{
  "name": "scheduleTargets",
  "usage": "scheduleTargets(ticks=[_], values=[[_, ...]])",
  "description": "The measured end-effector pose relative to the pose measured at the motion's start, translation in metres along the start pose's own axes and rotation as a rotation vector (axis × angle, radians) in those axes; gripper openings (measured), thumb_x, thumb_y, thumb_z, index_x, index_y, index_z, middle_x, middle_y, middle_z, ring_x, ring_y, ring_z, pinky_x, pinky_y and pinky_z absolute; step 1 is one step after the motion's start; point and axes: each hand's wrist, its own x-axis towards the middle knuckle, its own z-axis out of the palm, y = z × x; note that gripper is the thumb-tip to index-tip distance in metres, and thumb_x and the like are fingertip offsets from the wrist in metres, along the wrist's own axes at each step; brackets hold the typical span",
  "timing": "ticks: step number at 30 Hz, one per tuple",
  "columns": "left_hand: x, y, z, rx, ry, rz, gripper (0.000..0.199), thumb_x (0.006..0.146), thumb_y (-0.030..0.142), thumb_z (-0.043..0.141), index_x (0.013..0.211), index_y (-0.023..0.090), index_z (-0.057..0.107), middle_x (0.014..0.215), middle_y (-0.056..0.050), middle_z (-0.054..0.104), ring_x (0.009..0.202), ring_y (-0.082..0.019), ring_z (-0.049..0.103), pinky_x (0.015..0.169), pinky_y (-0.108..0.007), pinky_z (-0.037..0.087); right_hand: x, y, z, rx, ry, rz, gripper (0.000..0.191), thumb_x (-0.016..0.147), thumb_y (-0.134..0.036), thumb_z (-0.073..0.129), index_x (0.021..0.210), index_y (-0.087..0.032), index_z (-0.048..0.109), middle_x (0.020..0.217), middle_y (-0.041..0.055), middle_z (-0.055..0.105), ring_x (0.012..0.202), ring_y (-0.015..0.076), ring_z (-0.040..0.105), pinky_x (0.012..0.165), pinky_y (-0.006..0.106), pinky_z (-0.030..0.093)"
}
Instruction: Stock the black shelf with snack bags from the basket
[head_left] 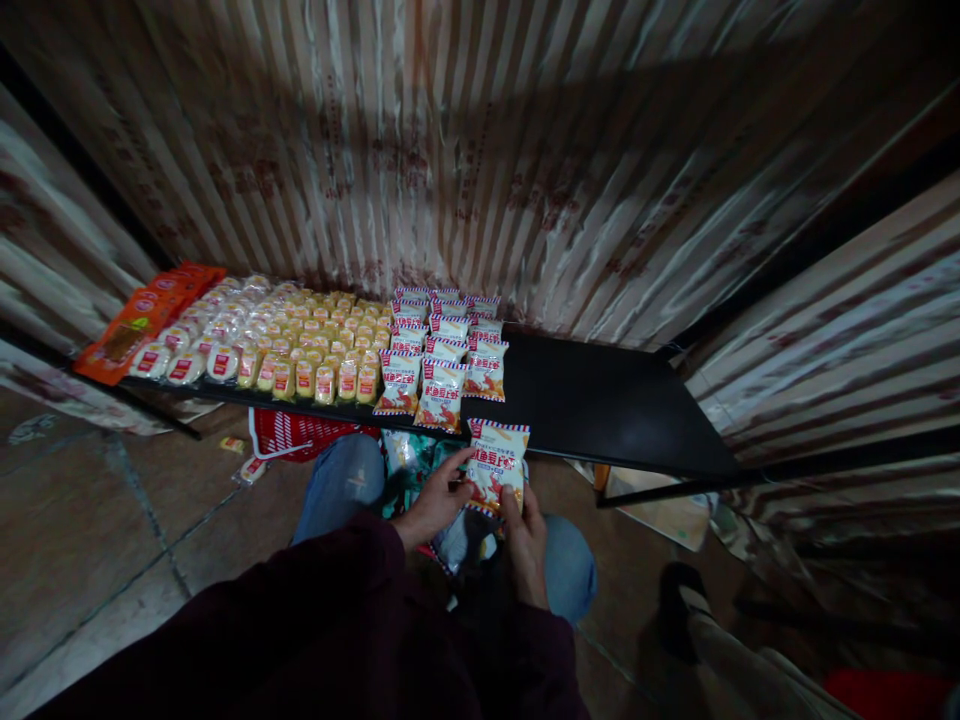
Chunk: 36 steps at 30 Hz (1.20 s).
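Between my hands, in front of the shelf's edge, is a white snack bag (496, 465) with a striped top edge and red printing. My right hand (526, 535) grips its lower right side, thumb on the front. Fingers of my left hand (442, 497) pinch the bag's left side. Just beyond, similar snack bags (442, 393) stand in rows on the black shelf (600, 400). To their left are many small yellow wrapped cakes (326, 383), then round white wrapped cakes (223, 362) and orange packets (135, 320) at the far left end.
A red basket (289, 435) sits under the shelf, with two small packets (251, 468) on the floor beside it. Green packages (412, 460) lie between my knees. Striped curtain hangs behind; black posts frame the shelf. Another person's leg and shoe (686, 600) are at right.
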Motion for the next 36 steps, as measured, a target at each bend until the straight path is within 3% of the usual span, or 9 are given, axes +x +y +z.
scheduleTargets(ticks=[10, 19, 25, 31, 36], values=[[0.022, 0.007, 0.007, 0.206, 0.059, 0.086, 0.052, 0.082, 0.014, 0.05, 0.133, 0.02, 0.048, 0.134, -0.008, 0.056, 0.114, -0.02, 0.058, 0.099, -0.037, 0.048, 0.043, 0.018, -0.007, -0.053, 0.039, -0.099, 0.069, 0.068, -0.056, 0.066, 0.126, -0.019, 0.057, 0.109, 0.0093, 0.069, 0.09, 0.0234, 0.065, 0.08, 0.036, 0.053], [0.06, 0.009, 0.013, 0.367, 0.128, 0.212, 0.054, 0.08, 0.011, 0.049, 0.133, 0.02, 0.048, 0.143, -0.009, 0.047, 0.129, -0.021, 0.047, 0.11, -0.041, 0.039, 0.077, 0.001, 0.009, -0.062, 0.041, -0.134, 0.067, 0.072, -0.052, 0.061, 0.128, -0.016, 0.055, 0.11, 0.0108, 0.068, 0.09, 0.0217, 0.063, 0.08, 0.035, 0.051], [0.081, 0.022, 0.018, 0.487, 0.149, 0.215, 0.059, 0.077, 0.009, 0.049, 0.136, 0.013, 0.045, 0.145, -0.014, 0.043, 0.136, -0.024, 0.039, 0.116, -0.04, 0.03, 0.108, -0.004, 0.014, -0.104, 0.055, -0.2, 0.064, 0.071, -0.049, 0.061, 0.124, -0.015, 0.057, 0.113, 0.0115, 0.067, 0.094, 0.0216, 0.062, 0.085, 0.036, 0.049], [0.095, 0.032, 0.023, 0.518, 0.174, 0.172, 0.065, 0.076, 0.009, 0.05, 0.14, 0.017, 0.042, 0.148, -0.009, 0.041, 0.14, -0.025, 0.033, 0.118, -0.04, 0.027, 0.127, -0.001, 0.021, -0.118, 0.022, -0.222, 0.062, 0.072, -0.048, 0.059, 0.125, -0.017, 0.056, 0.114, 0.0103, 0.067, 0.093, 0.0212, 0.063, 0.085, 0.036, 0.049], [0.104, 0.031, 0.025, 0.555, 0.19, 0.173, 0.067, 0.077, 0.01, 0.049, 0.142, 0.015, 0.038, 0.151, -0.009, 0.037, 0.141, -0.024, 0.031, 0.118, -0.038, 0.027, 0.137, 0.0, 0.025, -0.171, 0.026, -0.224, 0.063, 0.072, -0.05, 0.059, 0.125, -0.015, 0.057, 0.113, 0.011, 0.068, 0.092, 0.0228, 0.062, 0.083, 0.037, 0.049]])
